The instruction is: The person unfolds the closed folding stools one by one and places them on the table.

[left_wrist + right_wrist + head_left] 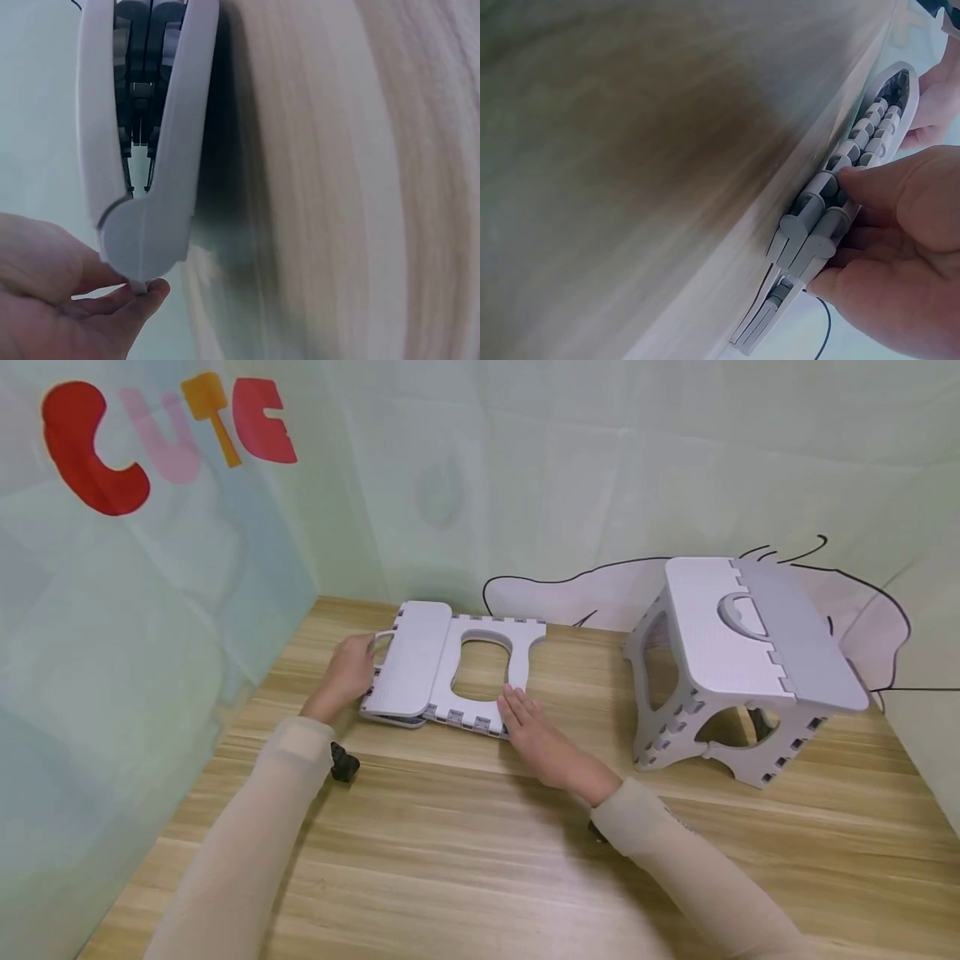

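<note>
A white and grey folding step stool lies folded flat on the wooden table, its legs with a large oval opening pointing right. At its left end, my left hand grips the handle; the left wrist view shows fingertips and thumb pinched below the stool's rounded edge. My right hand lies at the near right corner of the legs, fingers straight on top. In the right wrist view its thumb touches the jointed side of the legs, while its palm hides part of them.
To the right stands a second folding stool, unfolded and upright, with a handle slot in its white and grey top. A cloth backdrop with printed letters and drawn lines rises behind the table and along its left side.
</note>
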Motion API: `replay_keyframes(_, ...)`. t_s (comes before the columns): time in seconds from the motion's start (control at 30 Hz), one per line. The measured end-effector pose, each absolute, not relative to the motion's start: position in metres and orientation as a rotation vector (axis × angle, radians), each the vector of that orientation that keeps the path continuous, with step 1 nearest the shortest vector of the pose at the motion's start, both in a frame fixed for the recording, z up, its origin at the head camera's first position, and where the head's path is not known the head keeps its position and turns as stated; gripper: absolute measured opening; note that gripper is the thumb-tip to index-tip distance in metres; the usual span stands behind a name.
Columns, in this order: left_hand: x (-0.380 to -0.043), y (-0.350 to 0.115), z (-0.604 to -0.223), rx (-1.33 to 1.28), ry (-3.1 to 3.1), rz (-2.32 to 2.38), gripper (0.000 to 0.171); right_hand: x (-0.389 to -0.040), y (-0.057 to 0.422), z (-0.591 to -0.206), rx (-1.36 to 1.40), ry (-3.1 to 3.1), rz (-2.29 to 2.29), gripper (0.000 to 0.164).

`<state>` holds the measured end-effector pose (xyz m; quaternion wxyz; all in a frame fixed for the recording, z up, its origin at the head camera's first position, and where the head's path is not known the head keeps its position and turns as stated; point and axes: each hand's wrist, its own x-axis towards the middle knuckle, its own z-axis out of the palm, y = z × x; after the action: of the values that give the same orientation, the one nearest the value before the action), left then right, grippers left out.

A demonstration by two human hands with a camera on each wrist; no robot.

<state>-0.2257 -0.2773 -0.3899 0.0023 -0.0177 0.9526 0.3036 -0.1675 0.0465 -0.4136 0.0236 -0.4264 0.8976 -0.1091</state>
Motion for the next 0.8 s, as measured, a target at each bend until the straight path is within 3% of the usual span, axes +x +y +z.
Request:
replay_keyframes(0.17, -0.223, -0.275, -0.384, -0.08, 3.01, 0.962, 0.039, -0.168, 0.047, -0.415, -1.348, 2.787, -0.35, 0.054)
replay_keyframes(0.43, -0.222, -0.273, -0.378, -0.081, 3.044, 0.956, 0.038, -0.168, 0.049, -0.416, -1.356, 2.785, -0.365, 0.06)
replay_keyframes(0.8, -0.218, -0.269, -0.364, -0.091, 3.073, 0.963, 0.039, -0.167, 0.051, -0.414, -1.352, 2.777, -0.423, 0.057)
